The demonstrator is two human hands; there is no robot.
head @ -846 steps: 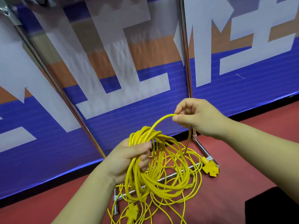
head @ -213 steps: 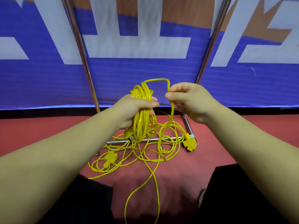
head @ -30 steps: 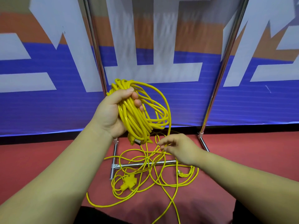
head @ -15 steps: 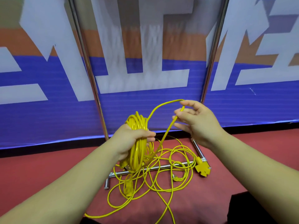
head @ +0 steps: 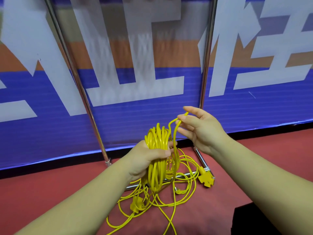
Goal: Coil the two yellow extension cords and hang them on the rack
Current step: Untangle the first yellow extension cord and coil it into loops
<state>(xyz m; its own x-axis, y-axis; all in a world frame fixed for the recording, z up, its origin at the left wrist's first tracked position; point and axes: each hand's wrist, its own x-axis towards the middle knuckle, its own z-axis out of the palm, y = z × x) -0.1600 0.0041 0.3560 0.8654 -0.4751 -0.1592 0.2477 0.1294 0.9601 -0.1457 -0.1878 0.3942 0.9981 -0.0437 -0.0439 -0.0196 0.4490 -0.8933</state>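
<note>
My left hand (head: 149,155) grips a thick bundle of coiled yellow extension cord (head: 158,145), loops hanging below my fist. My right hand (head: 201,128) pinches a strand of that cord (head: 176,122) between thumb and fingers, just right of and above the bundle. More loose yellow cord (head: 184,192) lies tangled on the red floor under my hands. A yellow multi-outlet socket end (head: 205,178) rests at the right on the rack's base. A second yellow plug (head: 136,203) lies lower left in the tangle. The metal rack (head: 81,89) stands behind, its two uprights rising out of view.
A blue, white and orange banner wall (head: 135,116) runs close behind the rack. The rack's base bar (head: 184,174) and right foot (head: 200,156) lie on the red floor (head: 50,184) among the cord. A dark object (head: 245,221) sits at the lower right edge.
My right hand has brought the strand closer in and lower toward the bundle, so the open loop between my hands has shrunk. My left hand keeps gripping the coil.
</note>
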